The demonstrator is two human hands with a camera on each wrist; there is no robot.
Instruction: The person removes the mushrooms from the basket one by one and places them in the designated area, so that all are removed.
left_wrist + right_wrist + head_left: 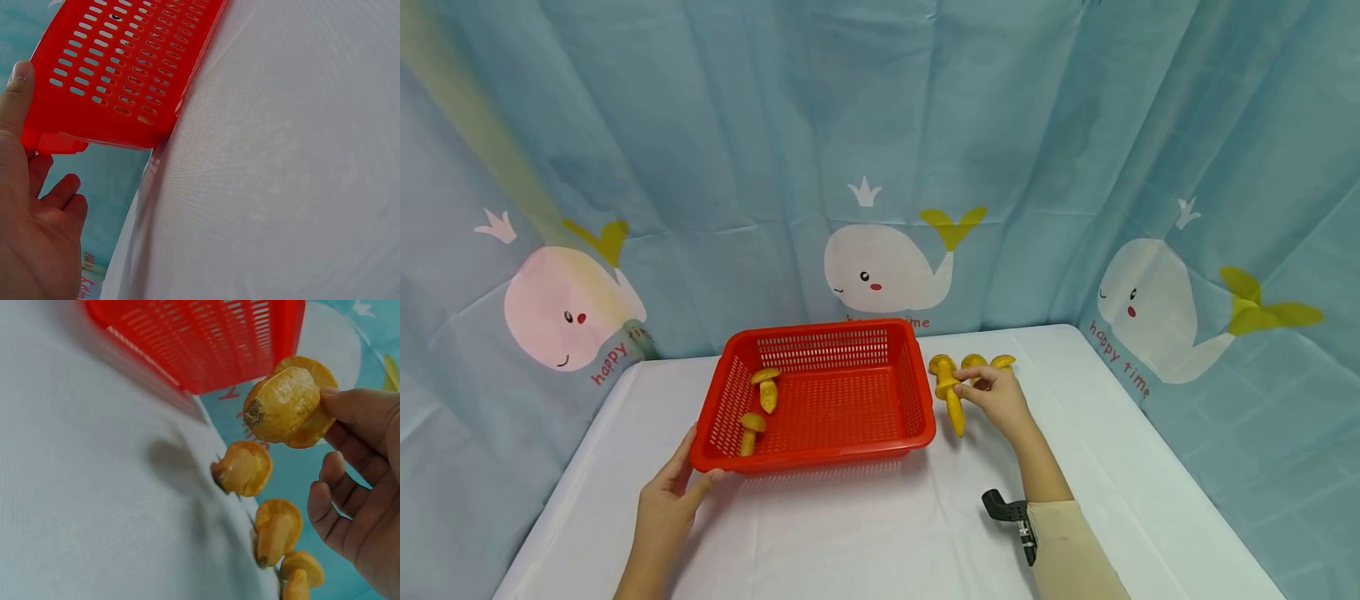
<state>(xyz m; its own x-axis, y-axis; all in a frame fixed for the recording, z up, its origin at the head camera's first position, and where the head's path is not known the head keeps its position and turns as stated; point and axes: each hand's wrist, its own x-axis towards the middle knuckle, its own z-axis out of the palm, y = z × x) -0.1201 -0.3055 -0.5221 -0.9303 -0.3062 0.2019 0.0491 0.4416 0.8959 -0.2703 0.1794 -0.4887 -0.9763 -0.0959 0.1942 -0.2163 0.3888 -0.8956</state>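
A red plastic basket (820, 457) with slotted walls stands on the white table, and two yellow-brown mushrooms lie inside along its left side: one farther back (767, 394), one nearer (748, 433). My left hand (668, 504) holds the basket's near left corner, thumb on the rim and fingers around the side. Just right of the basket, my right hand (1000, 400) pinches a mushroom (290, 403) by its cap, above the table. In the right wrist view its stem points away from the fingers. Its other fingers are loosely bent, touching nothing.
Three more mushrooms lie on the table (865, 533) at the back right: one nearest the basket (245, 469), one in the middle (278, 531) and one at the end (301, 575). A blue curtain (760, 167) with whale prints hangs behind the table and along its sides.
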